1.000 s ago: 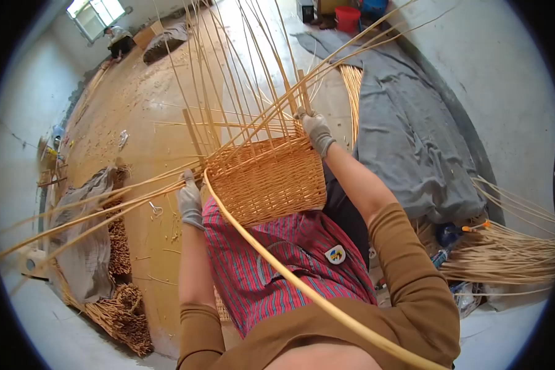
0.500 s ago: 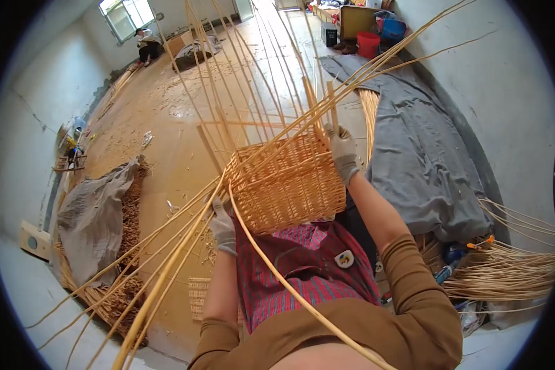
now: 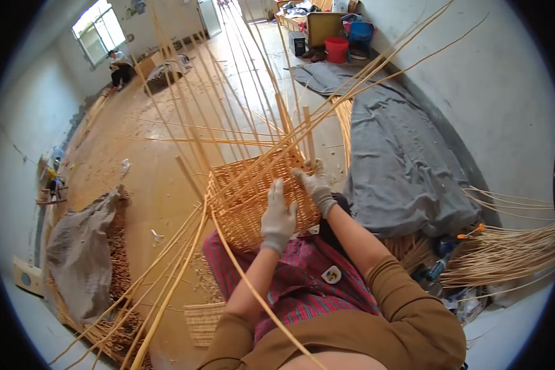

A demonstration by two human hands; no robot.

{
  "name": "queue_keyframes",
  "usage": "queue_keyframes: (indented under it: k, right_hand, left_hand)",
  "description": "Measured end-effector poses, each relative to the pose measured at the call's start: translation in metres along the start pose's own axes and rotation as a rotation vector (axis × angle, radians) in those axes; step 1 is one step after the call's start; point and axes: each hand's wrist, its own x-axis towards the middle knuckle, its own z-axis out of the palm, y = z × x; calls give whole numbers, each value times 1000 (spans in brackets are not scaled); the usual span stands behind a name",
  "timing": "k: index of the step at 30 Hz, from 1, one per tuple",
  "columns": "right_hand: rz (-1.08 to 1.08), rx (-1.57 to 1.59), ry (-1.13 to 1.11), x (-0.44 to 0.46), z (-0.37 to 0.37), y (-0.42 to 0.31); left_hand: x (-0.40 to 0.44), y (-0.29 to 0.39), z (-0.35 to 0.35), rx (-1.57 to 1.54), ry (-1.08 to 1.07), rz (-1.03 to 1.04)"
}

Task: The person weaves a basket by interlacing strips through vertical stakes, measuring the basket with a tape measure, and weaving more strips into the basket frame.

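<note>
A half-woven wicker basket [image 3: 237, 228] rests tilted on my lap, with long upright willow rods [image 3: 253, 92] fanning out from its far side. My left hand [image 3: 279, 217], in a pale work glove, lies in front of the near woven wall with its fingers stretched upward. At the upper right corner, my gloved right hand [image 3: 316, 185] has its fingers curled on the rim, close to a flat wooden stake [image 3: 309, 132]. Several rods cross the basket top toward the upper right. Others [image 3: 172, 277] trail off its left corner to the floor.
A grey cloth [image 3: 407, 160] covers rods on the right, near a bundle of loose rods [image 3: 505, 256]. Another cloth [image 3: 83, 246] lies over sticks at left. A woven panel [image 3: 203, 322] is on the floor. Far off are a red bucket [image 3: 336, 50] and a seated person [image 3: 119, 69].
My left hand has left the basket's left corner and moved right, in front of the near wall. My right hand remains at the right corner. The view has shifted, so the basket appears further left.
</note>
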Motion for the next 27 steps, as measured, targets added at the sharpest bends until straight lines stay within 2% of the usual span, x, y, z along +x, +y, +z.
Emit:
queue_keyframes:
  k: [1, 3, 5, 6, 7, 9, 10, 12, 13, 14, 15, 16, 17, 19, 21, 22, 23, 24, 25, 27]
  right_hand:
    - [-42, -72, 15, -1, 2, 2]
    - [-83, -155, 20, 0, 4, 5]
    - [24, -138, 104, -6, 9, 9]
    - [167, -283, 42, -14, 3, -34]
    - [48, -353, 109, -15, 5, -12]
    - [-252, -576, 233, -7, 10, 29]
    - [-251, -593, 215, -10, 7, 29]
    - [-111, -361, 250, -3, 16, 18]
    - [-130, -368, 243, -4, 15, 11]
    - [-126, -233, 213, -4, 10, 7]
    - [-111, -89, 178, -10, 10, 1]
    - [-15, -251, 169, -10, 7, -1]
    - [7, -255, 155, -6, 11, 10]
    - [220, 67, 121, 10, 17, 48]
    - [304, -206, 180, 3, 15, -8]
    - [331, -228, 170, 4, 18, 1]
    - [234, -182, 194, 11, 27, 13]
    - [129, -144, 223, 8, 24, 26]
    - [147, -162, 204, -7, 13, 36]
    - [-337, -1160, -236, 4, 6, 24]
  left_hand:
    - [13, 0, 13, -19, 0, -8]
    - [33, -6, 31, 217, -326, -157]
    - [37, -16, 34, 290, -433, -189]
    - [36, -22, 40, 407, -404, -86]
    - [27, -28, 46, 515, -387, 15]
    - [33, -29, 44, 455, -428, -1]
    - [35, -32, 47, 360, -403, -51]
    - [41, -28, 38, 277, -385, -101]
    - [46, -18, 34, 180, -380, -126]
    - [51, -9, 31, 5, -314, -212]
    - [59, -10, 39, 1, -316, -207]
    - [65, -17, 47, -99, -363, -352]
    - [65, -23, 55, -200, -414, -503]
    - [72, -3, 34, -84, -368, -478]
    - [75, -22, 51, -29, -344, -370]
    - [73, -55, 73, 365, -400, 182]
    - [83, -47, 59, 448, -563, 193]
    - [95, -31, 46, 124, -704, -200]
    - [98, -20, 38, 69, -550, -368]
    - [91, -48, 62, 261, -471, 121]
